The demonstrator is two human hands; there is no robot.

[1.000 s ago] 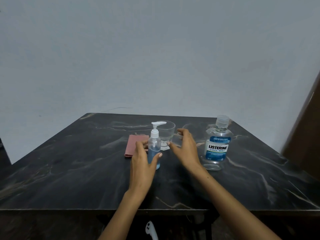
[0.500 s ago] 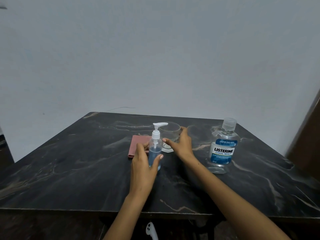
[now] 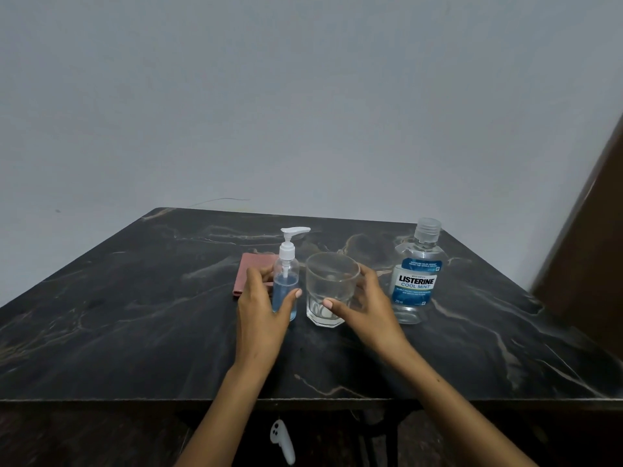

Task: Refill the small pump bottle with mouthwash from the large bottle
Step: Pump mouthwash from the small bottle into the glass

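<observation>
Hands: left hand [image 3: 261, 313] wrapped around small pump bottle [image 3: 286, 287], upright near the tabletop [image 3: 135, 332] centre; right hand [image 3: 365, 306] curled around clear glass [image 3: 330, 289] just beside it; large mouthwash bottle [image 3: 418, 274], capped, toward the right edge; reddish pad [image 3: 251, 271] behind the left hand.

head: worn on head; faces forward and down; table [image 3: 135, 332] close; single view

Dark marbled surface [image 3: 135, 332] against a plain grey wall [image 3: 303, 96]. Clear empty glass [image 3: 332, 288] upright mid-surface. Flat reddish-brown pad [image 3: 251, 271] lies left of it. Small white object [image 3: 282, 441] below front edge, unidentifiable.
</observation>
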